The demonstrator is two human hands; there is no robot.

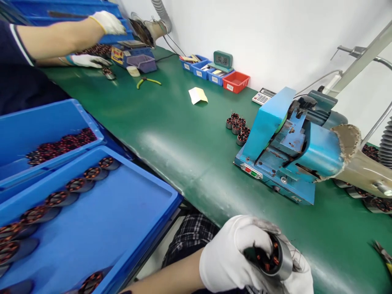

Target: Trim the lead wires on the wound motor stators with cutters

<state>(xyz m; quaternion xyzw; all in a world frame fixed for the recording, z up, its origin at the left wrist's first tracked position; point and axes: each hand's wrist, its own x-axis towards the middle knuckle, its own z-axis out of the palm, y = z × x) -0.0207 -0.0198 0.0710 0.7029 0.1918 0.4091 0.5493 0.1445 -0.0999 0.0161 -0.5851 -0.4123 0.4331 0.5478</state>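
Note:
My left hand [234, 255], in a white glove, grips a metal ring-shaped motor stator [284, 261] with copper windings inside, low in the head view. Behind the stator, my right hand [303, 273], gloved too, is pressed against its far side, its fingers partly hidden. Thin wires stick out around the part. Beyond both hands, a blue machine [275, 179] with a small red and green switch stands on the green table [171, 134]. Several similar stators [241, 139] are grouped beside its left side.
A blue tray [137, 171] with a row of stators lies at the left, near a blue bin [45, 110]. A co-worker's gloved hands [107, 22] work at the upper left. Pliers [382, 253] lie at the right edge; small bins [235, 81] line the wall.

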